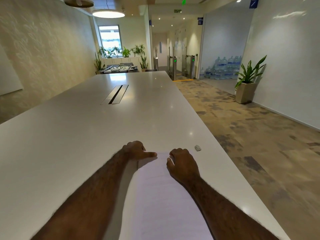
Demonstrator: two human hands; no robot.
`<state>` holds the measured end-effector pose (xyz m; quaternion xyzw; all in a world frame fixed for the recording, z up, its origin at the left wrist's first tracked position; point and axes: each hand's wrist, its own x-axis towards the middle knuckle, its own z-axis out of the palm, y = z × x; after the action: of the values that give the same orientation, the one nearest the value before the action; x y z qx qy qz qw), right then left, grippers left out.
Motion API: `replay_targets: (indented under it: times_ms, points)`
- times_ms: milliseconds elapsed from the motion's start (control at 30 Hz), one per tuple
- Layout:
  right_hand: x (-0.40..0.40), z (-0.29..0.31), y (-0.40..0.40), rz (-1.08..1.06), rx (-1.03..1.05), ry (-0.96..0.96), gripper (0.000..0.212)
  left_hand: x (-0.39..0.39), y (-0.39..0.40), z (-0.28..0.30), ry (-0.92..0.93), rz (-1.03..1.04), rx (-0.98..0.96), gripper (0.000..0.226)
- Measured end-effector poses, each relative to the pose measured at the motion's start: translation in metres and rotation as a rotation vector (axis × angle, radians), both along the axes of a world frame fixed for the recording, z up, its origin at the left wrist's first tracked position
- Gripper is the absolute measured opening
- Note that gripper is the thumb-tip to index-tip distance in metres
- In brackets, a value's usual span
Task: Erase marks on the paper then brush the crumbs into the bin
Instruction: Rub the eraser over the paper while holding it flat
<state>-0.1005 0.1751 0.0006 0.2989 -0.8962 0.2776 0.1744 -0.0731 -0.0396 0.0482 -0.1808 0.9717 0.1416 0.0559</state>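
White paper [162,193] lying flat lengthwise near table's right edge, small white eraser [197,147] just beyond its far-right corner

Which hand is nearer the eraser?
Right. The right hand rests on the paper just left of the eraser; the left hand lies beyond it, at the paper's far-left corner.

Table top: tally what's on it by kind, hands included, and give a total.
Hands: 2, the left hand and the right hand, both resting on the paper
Paper: 1 sheet
Eraser: 1, small and white, lying apart to the right of the paper
Total: 4
No bin shows in this view.
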Motion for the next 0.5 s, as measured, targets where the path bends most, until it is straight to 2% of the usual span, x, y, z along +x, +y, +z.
replay_targets:
  times_ms: [100,200,367,467,500]
  points:
    - [0.000,-0.001,0.000,0.002,-0.008,0.003,0.025,-0.006,0.004,0.005,-0.043,-0.039,-0.009,0.079]
    - [0.000,-0.001,-0.001,-0.002,-0.002,0.016,0.027,-0.012,0.005,0.006,-0.028,-0.063,0.006,0.068]
    - [0.000,-0.002,-0.001,-0.010,-0.012,0.003,0.029,-0.017,0.009,0.003,-0.053,-0.032,0.019,0.080]
    - [0.000,-0.002,-0.001,-0.018,-0.018,-0.005,0.030,-0.015,0.011,0.002,-0.037,-0.041,0.008,0.104]
    - [0.000,-0.002,-0.001,-0.020,-0.026,-0.014,0.031,-0.016,0.012,0.004,-0.041,-0.061,0.000,0.103]
